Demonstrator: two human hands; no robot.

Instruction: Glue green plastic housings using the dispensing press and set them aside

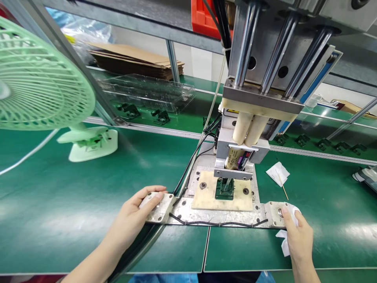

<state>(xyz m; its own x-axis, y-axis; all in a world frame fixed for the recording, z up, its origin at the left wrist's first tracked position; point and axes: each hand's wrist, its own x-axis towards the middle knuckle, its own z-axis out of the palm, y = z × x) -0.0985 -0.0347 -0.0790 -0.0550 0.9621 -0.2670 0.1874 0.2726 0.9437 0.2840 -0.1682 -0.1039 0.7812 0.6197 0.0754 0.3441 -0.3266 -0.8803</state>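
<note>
A press machine [259, 90] stands on the green bench with its head lowered over a small dark green part [224, 189] seated in a beige fixture plate [206, 196]. My left hand [132, 216] lies over the left metal button box [157, 206], fingers stretched flat on it. My right hand [297, 236] presses a thumb on the round button of the right button box [275, 214] and clutches a crumpled white tissue [287, 239] in its curled fingers.
A mint green fan [38, 78] stands at the left. Clear plastic trays [147, 92] and flat cardboard [132, 59] sit behind a conveyor carrying small black parts [321, 143]. A white wipe and a thin stick [279, 177] lie right of the press. Black cables [191, 165] run to the base.
</note>
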